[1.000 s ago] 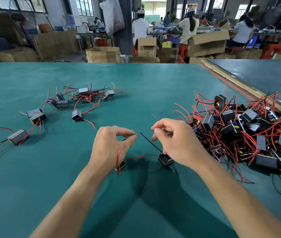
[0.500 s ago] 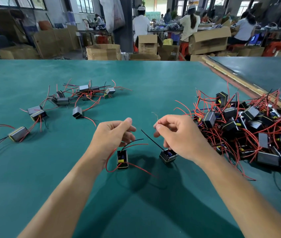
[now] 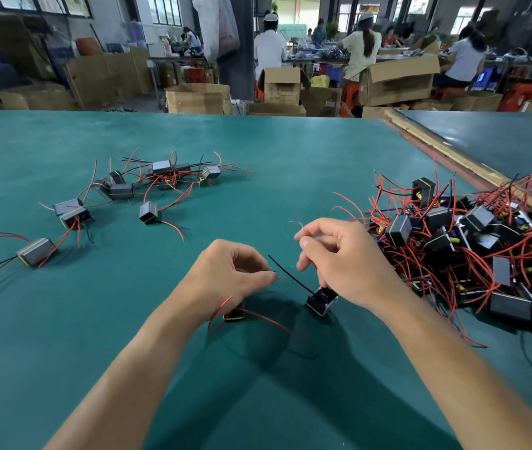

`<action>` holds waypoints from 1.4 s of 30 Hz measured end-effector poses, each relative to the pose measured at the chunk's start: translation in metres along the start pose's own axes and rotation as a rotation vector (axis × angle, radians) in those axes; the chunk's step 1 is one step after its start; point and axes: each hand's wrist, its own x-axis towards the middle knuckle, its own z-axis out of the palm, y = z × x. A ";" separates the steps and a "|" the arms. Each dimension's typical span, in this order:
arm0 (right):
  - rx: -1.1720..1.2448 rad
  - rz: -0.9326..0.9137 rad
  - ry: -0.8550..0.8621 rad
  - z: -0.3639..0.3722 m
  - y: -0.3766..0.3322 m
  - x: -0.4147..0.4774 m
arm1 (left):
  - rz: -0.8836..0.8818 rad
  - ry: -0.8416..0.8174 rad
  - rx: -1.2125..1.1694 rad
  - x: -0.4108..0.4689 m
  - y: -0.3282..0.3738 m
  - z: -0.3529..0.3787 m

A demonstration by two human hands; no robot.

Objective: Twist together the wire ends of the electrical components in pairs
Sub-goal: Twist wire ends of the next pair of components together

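Two small black block components lie on the green table (image 3: 290, 164) in front of me. My left hand (image 3: 229, 274) pinches the ends of a red and a black wire from the left component (image 3: 235, 315), which sits partly hidden under the hand. My right hand (image 3: 339, 261) pinches a thin wire end above the right component (image 3: 321, 302). A black wire (image 3: 290, 277) rises from that component toward my left hand. The two hands are a few centimetres apart.
A big tangled heap of components with red wires (image 3: 472, 251) fills the right side of the table. Several finished-looking components with wires (image 3: 147, 183) lie spread at the left. Cardboard boxes (image 3: 198, 99) and seated workers (image 3: 362, 53) are beyond the far edge.
My left hand has dropped and covers more of the left component. My right hand has spread its fingers a little while still pinching its wire end. The components stay in place.
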 end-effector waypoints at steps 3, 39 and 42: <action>0.090 0.018 -0.011 0.001 -0.004 0.000 | 0.021 0.031 -0.043 0.002 0.000 -0.002; 0.042 0.003 -0.345 -0.001 0.000 -0.007 | 0.001 -0.253 0.076 -0.008 0.006 -0.008; 0.081 -0.020 -0.337 -0.002 0.001 -0.006 | 0.048 -0.114 0.022 -0.006 0.007 -0.005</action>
